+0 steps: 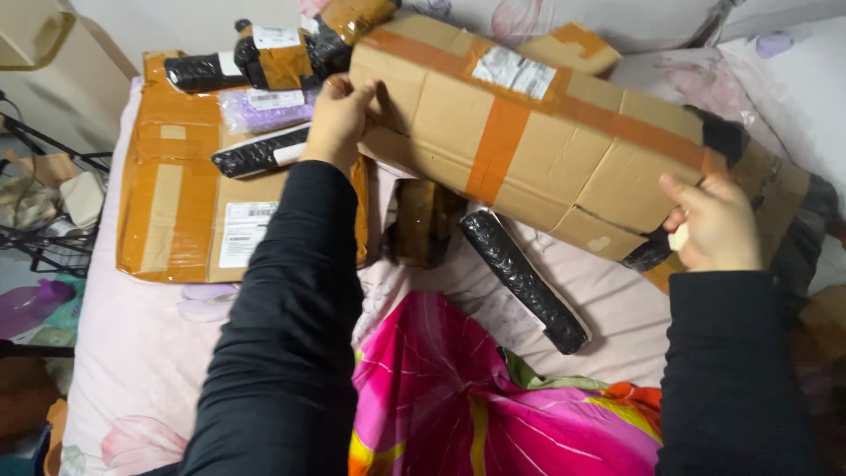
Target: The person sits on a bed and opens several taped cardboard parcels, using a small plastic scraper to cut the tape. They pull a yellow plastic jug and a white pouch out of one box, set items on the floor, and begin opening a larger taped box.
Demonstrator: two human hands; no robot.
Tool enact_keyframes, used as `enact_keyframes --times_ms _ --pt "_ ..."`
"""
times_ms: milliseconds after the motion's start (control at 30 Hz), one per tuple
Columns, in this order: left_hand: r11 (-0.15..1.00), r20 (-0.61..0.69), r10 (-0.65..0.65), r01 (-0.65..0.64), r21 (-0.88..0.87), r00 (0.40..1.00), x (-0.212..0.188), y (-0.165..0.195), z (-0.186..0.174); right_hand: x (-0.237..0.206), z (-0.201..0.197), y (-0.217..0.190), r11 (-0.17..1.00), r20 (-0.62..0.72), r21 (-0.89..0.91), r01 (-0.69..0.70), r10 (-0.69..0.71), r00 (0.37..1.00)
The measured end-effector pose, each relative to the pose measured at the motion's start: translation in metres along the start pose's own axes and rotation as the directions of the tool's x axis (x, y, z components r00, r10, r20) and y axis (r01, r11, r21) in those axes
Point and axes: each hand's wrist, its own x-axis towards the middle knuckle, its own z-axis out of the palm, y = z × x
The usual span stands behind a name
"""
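Cardboard box [538, 132], long and brown, is held up over the bed between both hands. Its long axis runs across the view from the upper left down to the lower right, so the left end sits higher and farther away and the right end lower and nearer. Orange-brown tape runs along its top edge and crosses its middle in a band, and a white label is stuck near the upper side. The box is taped shut, so nothing inside it shows.

The left hand [339, 123] grips the left end, fingers curled over the end face and thumb on the near side. The right hand [716, 225] clasps the lower right corner, thumb up on the front face and fingers wrapped beneath. Both arms wear black sleeves.

Just below the box, a long black-wrapped roll [524, 280] lies slantwise on the pale pink sheet [141, 353], pointing the same way as the box. A small dark brown parcel [421, 220] lies partly under the box's left half.

Farther left, a flat cardboard parcel [176, 207] with a white label lies on the sheet. On it rest a short black-wrapped packet [260, 152] and a purple bubble-wrapped packet [264, 110]. Beyond them is another black packet [201, 72].

Nearest the camera lies a bright pink flowered cloth [458, 397]. A wire rack [48, 220] stands beside the bed at the far left.
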Motion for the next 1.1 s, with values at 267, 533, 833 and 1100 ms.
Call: enact_keyframes --times_ms 267,533,833,1100 --pt "0.952 0.150 0.177 -0.131 -0.277 0.973 -0.032 0.033 -0.042 -0.046 -0.013 -0.059 0.972 0.039 0.171 0.164 -0.172 0.984" --pt "0.871 -0.267 0.271 -0.354 -0.341 0.925 -0.175 0.087 -0.167 -0.116 0.077 -0.095 0.956 0.239 0.136 0.259 -0.285 0.928" --pt "0.915 -0.654 0.338 -0.400 0.060 0.677 -0.336 0.074 -0.277 -0.172 0.203 -0.057 0.945 0.587 -0.276 0.178 0.018 0.810" --pt "0.982 -0.774 0.031 -0.163 -0.094 0.632 -0.363 0.049 -0.287 -0.210 0.232 -0.020 0.976 0.724 -0.088 0.202 -0.077 0.685"
